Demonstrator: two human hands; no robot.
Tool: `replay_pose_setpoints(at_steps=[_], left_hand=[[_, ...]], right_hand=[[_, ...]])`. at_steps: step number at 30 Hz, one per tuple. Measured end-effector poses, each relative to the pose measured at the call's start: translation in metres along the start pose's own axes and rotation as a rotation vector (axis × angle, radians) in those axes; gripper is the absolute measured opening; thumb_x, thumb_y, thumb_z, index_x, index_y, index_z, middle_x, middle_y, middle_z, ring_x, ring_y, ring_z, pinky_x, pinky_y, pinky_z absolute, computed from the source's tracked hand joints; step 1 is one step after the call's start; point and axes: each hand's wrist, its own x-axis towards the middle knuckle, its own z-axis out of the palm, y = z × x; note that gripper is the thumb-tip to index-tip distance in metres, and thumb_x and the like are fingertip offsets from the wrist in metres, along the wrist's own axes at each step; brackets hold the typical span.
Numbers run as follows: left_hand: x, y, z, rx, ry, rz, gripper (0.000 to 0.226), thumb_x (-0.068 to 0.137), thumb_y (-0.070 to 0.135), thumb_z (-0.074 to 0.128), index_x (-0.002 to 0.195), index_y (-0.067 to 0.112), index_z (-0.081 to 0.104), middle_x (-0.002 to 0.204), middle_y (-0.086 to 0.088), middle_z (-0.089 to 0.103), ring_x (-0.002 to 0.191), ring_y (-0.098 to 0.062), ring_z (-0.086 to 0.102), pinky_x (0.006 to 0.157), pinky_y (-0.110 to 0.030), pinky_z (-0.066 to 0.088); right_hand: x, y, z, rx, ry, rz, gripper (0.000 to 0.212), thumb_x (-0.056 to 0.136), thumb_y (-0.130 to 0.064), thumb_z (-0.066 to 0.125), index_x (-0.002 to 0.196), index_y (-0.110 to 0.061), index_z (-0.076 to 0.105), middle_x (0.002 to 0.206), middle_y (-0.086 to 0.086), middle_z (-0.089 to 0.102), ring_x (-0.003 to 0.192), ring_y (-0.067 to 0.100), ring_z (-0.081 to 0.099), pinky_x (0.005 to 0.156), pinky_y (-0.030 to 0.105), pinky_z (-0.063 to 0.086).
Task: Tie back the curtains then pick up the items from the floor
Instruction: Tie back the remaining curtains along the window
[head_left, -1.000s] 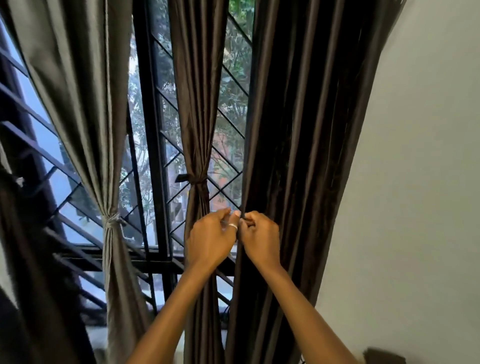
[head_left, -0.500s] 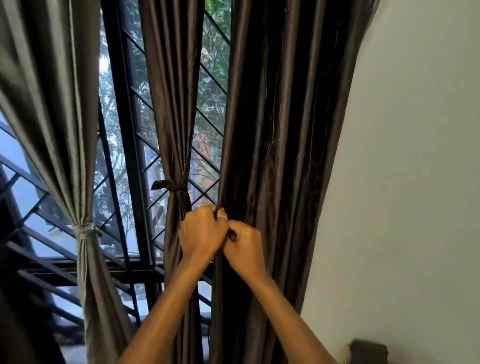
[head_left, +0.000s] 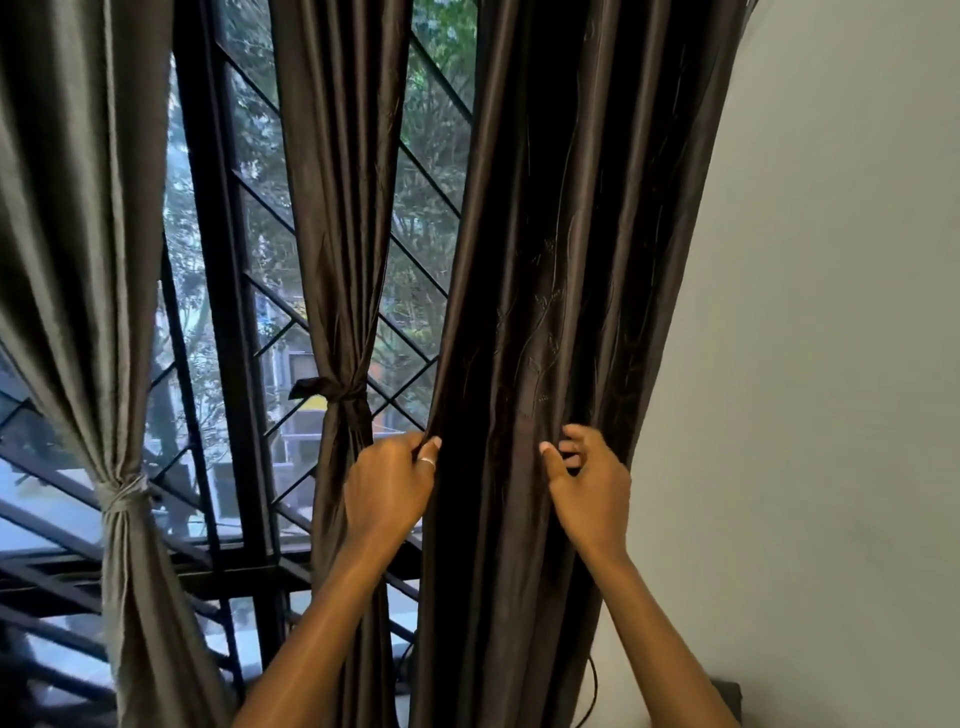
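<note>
A wide dark brown curtain (head_left: 561, 291) hangs loose on the right, beside the wall. My left hand (head_left: 387, 488), with a ring on one finger, grips its left edge at about waist height. My right hand (head_left: 584, 478) lies against the curtain's right side, fingers spread and loosely bent on the folds. A narrower brown curtain (head_left: 340, 218) in the middle is tied with a dark band (head_left: 337, 391). A grey curtain (head_left: 88, 270) on the left is tied with a grey band (head_left: 122, 493). No floor items are in view.
A black window frame (head_left: 218, 291) with diagonal bars stands behind the curtains, trees beyond it. A plain white wall (head_left: 821, 364) fills the right side. A dark object (head_left: 727, 693) and a black cable (head_left: 592, 686) sit low at the wall.
My hands were together on the curtain's left edge; now the right hand has moved right across the folds and spread its fingers. The view has shifted right.
</note>
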Motion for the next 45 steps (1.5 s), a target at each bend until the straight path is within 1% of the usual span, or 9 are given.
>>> replay_pose_setpoints(at_steps=[5,9,15,22,25,30,38,42,45], left_hand=[[0.014,-0.030,-0.015,-0.037,0.040,-0.055,0.043,0.098,0.036,0.057,0.058,0.021,0.050,0.049,-0.001,0.053,0.054,-0.025,0.058,0.049,-0.034,0.041],[0.027,-0.050,-0.034,-0.082,0.072,-0.079,0.026,0.096,0.036,0.062,0.093,0.016,0.077,0.077,-0.013,0.074,0.079,-0.036,0.068,0.067,-0.042,0.057],[0.033,-0.067,-0.034,-0.052,0.042,-0.026,0.024,0.095,0.041,0.059,0.090,0.025,0.077,0.065,-0.005,0.069,0.069,-0.030,0.067,0.063,-0.041,0.057],[0.015,-0.057,-0.020,-0.141,0.014,0.004,0.044,0.095,0.038,0.059,0.058,0.017,0.052,0.045,-0.001,0.048,0.051,-0.021,0.055,0.048,-0.031,0.040],[0.003,-0.038,-0.004,-0.206,-0.026,0.051,0.040,0.095,0.038,0.060,0.060,0.023,0.052,0.048,0.003,0.045,0.050,-0.015,0.052,0.048,-0.032,0.034],[-0.010,-0.010,0.023,-0.301,-0.060,0.137,0.033,0.097,0.029,0.061,0.065,0.020,0.060,0.053,0.012,0.038,0.054,-0.009,0.043,0.049,-0.022,0.022],[-0.012,-0.008,0.035,-0.435,-0.261,0.130,0.035,0.095,0.047,0.048,0.079,0.023,0.068,0.067,0.000,0.064,0.064,-0.016,0.065,0.065,-0.047,0.059],[-0.012,0.019,0.025,-0.312,-0.271,0.125,0.038,0.097,0.034,0.055,0.060,0.027,0.059,0.048,0.002,0.052,0.046,-0.010,0.050,0.051,-0.030,0.041],[-0.010,0.040,0.019,-0.233,-0.256,0.024,0.067,0.092,0.065,0.051,0.051,0.012,0.052,0.039,0.002,0.038,0.039,-0.012,0.040,0.045,-0.026,0.029]], right_hand=[[0.021,0.014,-0.017,-0.157,0.034,0.005,0.010,0.094,-0.022,0.067,0.099,-0.017,0.073,0.088,0.000,0.074,0.084,0.019,0.068,0.073,0.023,0.045],[0.039,0.024,-0.036,-0.222,0.052,0.080,0.012,0.094,-0.024,0.067,0.096,-0.014,0.072,0.089,0.005,0.072,0.083,0.023,0.066,0.081,0.027,0.048],[0.030,0.021,-0.028,-0.238,0.050,0.080,0.011,0.097,-0.025,0.064,0.094,-0.015,0.067,0.082,0.001,0.066,0.075,0.017,0.063,0.082,0.031,0.054],[-0.016,0.000,-0.002,-0.150,0.021,-0.070,0.009,0.096,-0.022,0.065,0.087,-0.022,0.065,0.073,-0.009,0.067,0.069,0.004,0.063,0.069,0.019,0.051],[-0.033,-0.018,0.020,-0.081,-0.019,-0.134,0.004,0.094,-0.020,0.068,0.091,-0.017,0.068,0.073,-0.011,0.068,0.067,-0.002,0.063,0.064,0.009,0.045],[-0.048,-0.038,0.049,0.036,-0.044,-0.176,0.003,0.094,-0.016,0.067,0.091,-0.015,0.067,0.078,-0.005,0.072,0.072,0.000,0.067,0.065,0.016,0.050],[-0.050,-0.026,0.040,0.141,-0.070,-0.201,0.006,0.096,-0.015,0.064,0.095,-0.017,0.070,0.084,-0.008,0.071,0.075,0.004,0.068,0.066,0.021,0.055],[-0.047,-0.012,0.035,0.078,-0.046,-0.236,0.008,0.097,-0.015,0.063,0.095,-0.016,0.071,0.084,-0.004,0.068,0.074,0.006,0.065,0.065,0.026,0.053],[-0.047,-0.008,0.034,0.070,-0.033,-0.244,0.018,0.093,-0.004,0.060,0.079,-0.014,0.063,0.070,-0.003,0.060,0.060,0.008,0.053,0.054,0.022,0.040]])
